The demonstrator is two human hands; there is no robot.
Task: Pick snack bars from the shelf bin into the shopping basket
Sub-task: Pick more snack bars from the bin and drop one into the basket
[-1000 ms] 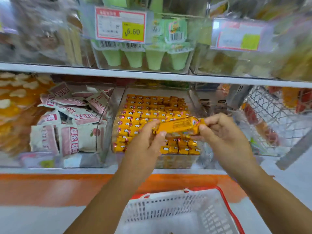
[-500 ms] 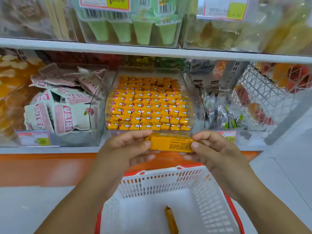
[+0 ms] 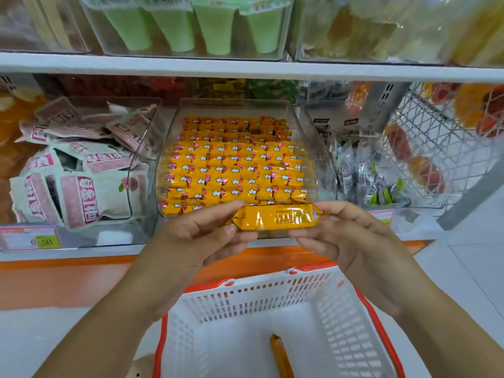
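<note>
An orange-wrapped snack bar (image 3: 275, 220) is held level between both hands, just in front of the shelf edge. My left hand (image 3: 201, 236) pinches its left end and my right hand (image 3: 343, 233) pinches its right end. Behind it, the clear shelf bin (image 3: 308, 132) is packed with several rows of the same orange bars (image 3: 234, 162). Below my hands stands the white shopping basket with an orange rim (image 3: 245, 293). One orange bar (image 3: 281, 356) lies on its floor.
A clear bin of pink-and-white packets (image 3: 79, 170) stands left of the bar bin, small wrapped sweets (image 3: 362, 175) to its right, then a wire basket (image 3: 433, 148). Green cups (image 3: 196, 25) fill the upper shelf. An orange plinth (image 3: 54, 279) runs under the shelf.
Both hands have carried the bar from over the bin down and out to the shelf's front edge. The view has tipped down, showing the basket and the bar inside it.
</note>
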